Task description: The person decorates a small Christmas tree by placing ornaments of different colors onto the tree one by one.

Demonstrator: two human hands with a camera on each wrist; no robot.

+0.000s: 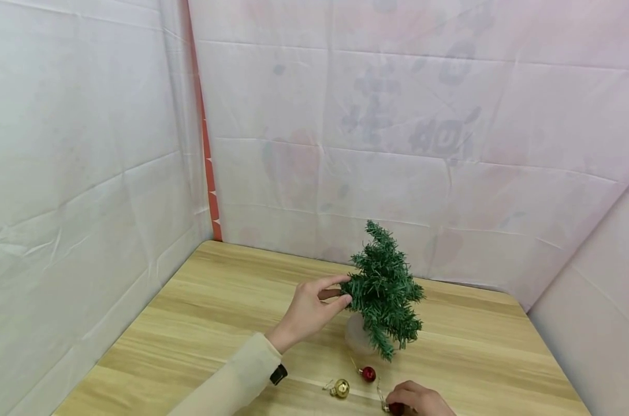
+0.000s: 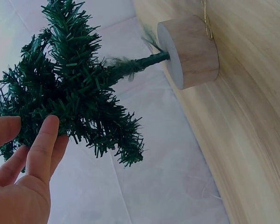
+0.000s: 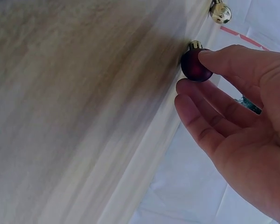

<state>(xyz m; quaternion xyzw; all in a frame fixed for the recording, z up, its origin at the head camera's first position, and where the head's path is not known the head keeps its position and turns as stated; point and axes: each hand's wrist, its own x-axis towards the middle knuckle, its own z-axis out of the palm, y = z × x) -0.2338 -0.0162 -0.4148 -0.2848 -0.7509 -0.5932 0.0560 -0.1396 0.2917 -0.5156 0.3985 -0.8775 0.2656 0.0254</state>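
Note:
A small green artificial Christmas tree stands on a round wooden base. At its left side, my left hand holds a branch, thumb below and fingers above in the head view. The left wrist view shows that hand with its fingertips among the needles. My right hand pinches a dark red bauble between thumb and fingers, low over the table at the front. This bauble has a gold cap, and a thin string rises from it in the head view.
Another red bauble and a shiny gold bauble lie on the wood-grain table in front of the tree. Pale cloth walls enclose the table at the back and both sides.

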